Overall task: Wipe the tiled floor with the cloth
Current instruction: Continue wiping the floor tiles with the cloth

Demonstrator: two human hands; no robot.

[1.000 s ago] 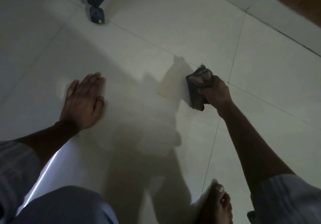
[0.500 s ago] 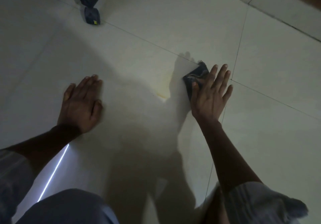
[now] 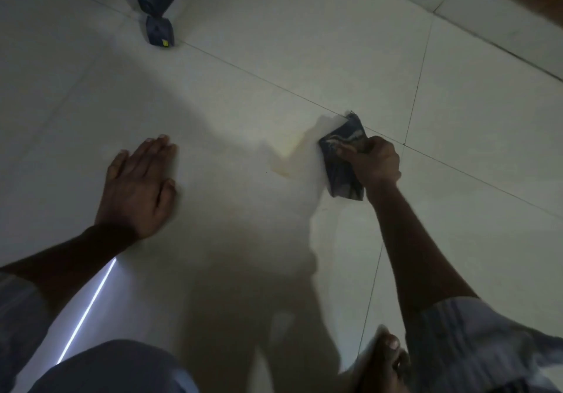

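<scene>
**Cloth Bunched in One Fist, Other Palm Flat**

On the pale tiled floor (image 3: 274, 66), close by the crossing of two grout lines, the right hand (image 3: 373, 164) was curled tight around a dark patterned cloth (image 3: 342, 164) — fingers wrapped over its upper part, knuckles up. Most of the cloth showed to the left of the fist and below it, one corner poking up past the fingers toward the grout line, the lower end hanging out under the heel of the hand. It lay pressed against the tile. Just left of it sat a faint yellowish stain (image 3: 286, 161).

The left hand (image 3: 138, 185) held nothing — spread flat, palm down, well apart from the cloth.

I counted one cloth, two hands, one bare foot (image 3: 385, 359) at the lower edge, and one small dark object (image 3: 160, 31) lying far up the floor.
</scene>
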